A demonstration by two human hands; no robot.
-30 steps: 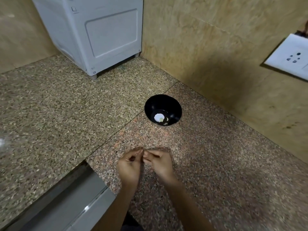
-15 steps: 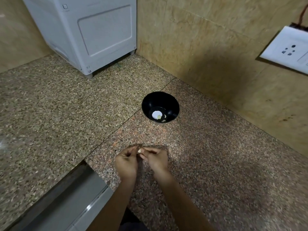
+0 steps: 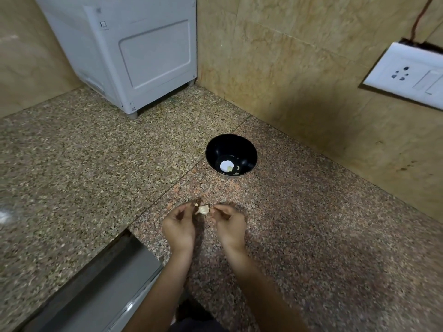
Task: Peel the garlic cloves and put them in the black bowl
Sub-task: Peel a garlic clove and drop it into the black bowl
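Both hands low centre over the counter, fingers curled, working one piece between them: left hand (image 3: 178, 227) pinches the left end of a garlic clove (image 3: 203, 209) with thumb and forefinger, right hand (image 3: 230, 224) pinches its right side the same way. Clove is pale and held just above the granite counter (image 3: 311, 236), between the two sets of fingertips; a bit of skin sticks out at its left end, whether it is loose can't be told. Forearms come in from the bottom edge. Black bowl (image 3: 215, 149) sits on the counter beyond the hands, apart from them, near the tiled wall (image 3: 287, 68) and just right of the seam between the two granite slabs. Inside it, a couple of peeled cloves (image 3: 233, 168) lie at the bottom beside a white round patch; exact count unclear. White appliance (image 3: 134, 49) stands on short feet in the back left corner. White socket plate (image 3: 405, 75) on the right wall, thin wire (image 3: 419, 17) running up from it. Grey metal surface (image 3: 100, 291) at bottom left, below the counter edge, can't tell what it is.
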